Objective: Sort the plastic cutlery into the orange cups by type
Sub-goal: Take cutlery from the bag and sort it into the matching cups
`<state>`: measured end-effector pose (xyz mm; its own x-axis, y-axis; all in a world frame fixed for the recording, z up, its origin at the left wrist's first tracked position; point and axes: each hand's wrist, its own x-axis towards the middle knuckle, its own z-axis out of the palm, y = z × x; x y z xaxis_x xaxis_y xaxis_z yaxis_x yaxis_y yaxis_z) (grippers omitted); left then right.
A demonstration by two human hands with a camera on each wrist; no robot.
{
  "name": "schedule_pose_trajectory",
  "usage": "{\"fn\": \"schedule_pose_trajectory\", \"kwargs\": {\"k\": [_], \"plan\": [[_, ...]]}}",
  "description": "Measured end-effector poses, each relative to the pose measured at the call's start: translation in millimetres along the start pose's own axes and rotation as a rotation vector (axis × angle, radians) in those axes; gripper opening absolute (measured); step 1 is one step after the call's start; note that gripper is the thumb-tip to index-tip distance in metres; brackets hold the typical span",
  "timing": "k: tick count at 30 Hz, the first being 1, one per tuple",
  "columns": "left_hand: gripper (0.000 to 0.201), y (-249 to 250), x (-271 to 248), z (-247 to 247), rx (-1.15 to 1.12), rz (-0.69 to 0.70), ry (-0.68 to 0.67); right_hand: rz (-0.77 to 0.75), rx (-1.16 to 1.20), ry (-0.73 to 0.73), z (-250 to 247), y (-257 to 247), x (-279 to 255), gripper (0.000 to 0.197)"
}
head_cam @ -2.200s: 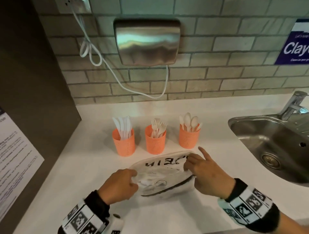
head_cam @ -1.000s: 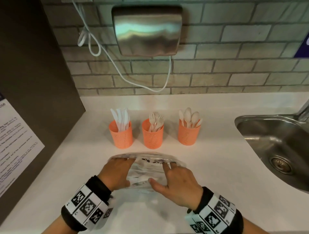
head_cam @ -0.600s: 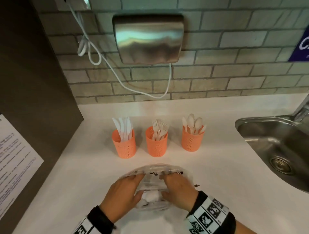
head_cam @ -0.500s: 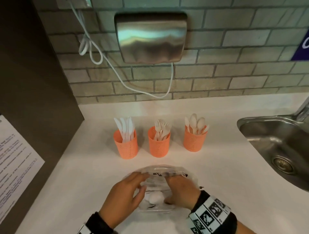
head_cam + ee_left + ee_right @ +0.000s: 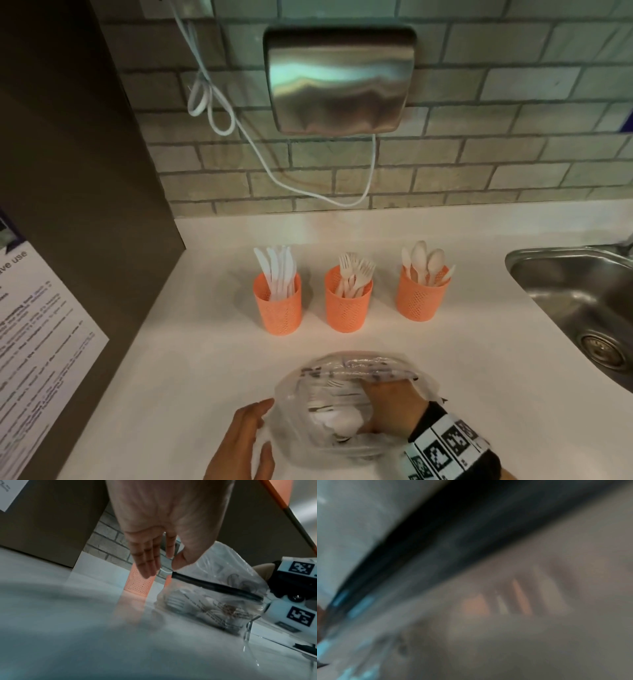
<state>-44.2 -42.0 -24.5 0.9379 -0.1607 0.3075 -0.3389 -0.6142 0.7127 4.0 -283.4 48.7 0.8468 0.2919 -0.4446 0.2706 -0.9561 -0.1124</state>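
Three orange perforated plastic cups stand in a row on the white bench [image 5: 205, 359] at about twelve o'clock from the hands, each already given over to one type so that a piece only has to be matched to what stands there: the left cup [image 5: 278, 305] holds white plastic knives [image 5: 276, 269], the middle cup [image 5: 348, 301] white plastic forks [image 5: 356, 274], and the right cup [image 5: 423, 296] white plastic spoons [image 5: 424, 262], all upright with handles down. Nearer the person lies a clear plastic zip bag with a black closing strip [image 5: 342, 404], resting on the bench well short of the cups; white cutlery shows through its wall, so the unsorted remainder [image 5: 193, 605] is still in there. The right hand [image 5: 394, 407] is pushed into the mouth of the bag, presumably to fish out the next piece; its fingers are hidden behind the film and the right wrist view is only blur, so whether its grip is closed on anything I cannot tell. The left hand [image 5: 241, 442] sits at the bag's nine o'clock side with fingers [image 5: 145, 561] straight and slack, and in the left wrist view its thumb touches the film just above the black strip, which reads as steadying the mouth so the bag does not slide or collapse around the other hand; its grip is wide and holds nothing. A steel sink [image 5: 582, 308] lies at three o'clock, apart from the work.
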Motion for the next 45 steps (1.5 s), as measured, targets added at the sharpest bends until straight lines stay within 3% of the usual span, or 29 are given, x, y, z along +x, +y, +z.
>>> {"fn": "schedule_pose_trajectory", "kwargs": {"k": [2, 5, 8, 15, 19, 23, 29, 37, 41, 42, 44, 45], "plan": [[0.073, -15.0, -4.6, 6.5, 0.074, -0.072, -0.116, 0.008, -0.001, -0.006, -0.7, -1.4, 2.6, 0.079], [0.059, -33.0, -9.3, 21.9, 0.267, -0.041, -0.180, 0.014, 0.036, -0.036, -1.2, -3.2, 3.6, 0.078], [0.060, -54.2, -15.3, 39.4, 0.358, -0.006, -0.229, 0.030, 0.106, -0.053, 2.1, -0.5, 7.2, 0.075], [0.059, -55.8, -17.2, 49.0, 0.460, -0.026, -0.147, 0.083, 0.225, -0.110, 3.5, 6.0, 17.0, 0.071], [0.059, -50.1, -16.1, 46.8, 0.441, -0.056, -0.193, 0.096, 0.259, -0.177, 0.1, 5.9, 19.2, 0.093], [0.060, -44.1, -13.1, 47.8, 0.424, -0.058, -0.138, 0.130, 0.306, -0.180, -7.4, 9.6, 16.6, 0.064], [0.059, -46.5, -15.1, 45.0, 0.478, -0.059, -0.131, 0.104, 0.372, -0.224, -7.3, 7.3, 20.9, 0.062], [0.055, -47.3, -16.8, 38.9, 0.489, -0.031, -0.151, 0.057, 0.316, -0.275, 2.9, 14.5, 26.3, 0.087], [0.053, -44.3, -17.4, 37.7, 0.500, -0.035, -0.159, -0.026, 0.446, -0.271, -6.1, 9.4, 19.7, 0.124], [0.053, -43.8, -17.9, 37.4, 0.496, -0.039, -0.163, -0.033, 0.447, -0.259, -8.6, 7.6, 17.7, 0.113], [0.055, -42.3, -18.5, 36.2, 0.481, -0.041, -0.170, -0.037, 0.479, -0.255, -14.8, 3.0, 12.1, 0.067], [0.057, -41.7, -18.9, 35.8, 0.473, -0.040, -0.171, -0.041, 0.518, -0.279, -19.7, 2.5, 8.1, 0.056]]}}
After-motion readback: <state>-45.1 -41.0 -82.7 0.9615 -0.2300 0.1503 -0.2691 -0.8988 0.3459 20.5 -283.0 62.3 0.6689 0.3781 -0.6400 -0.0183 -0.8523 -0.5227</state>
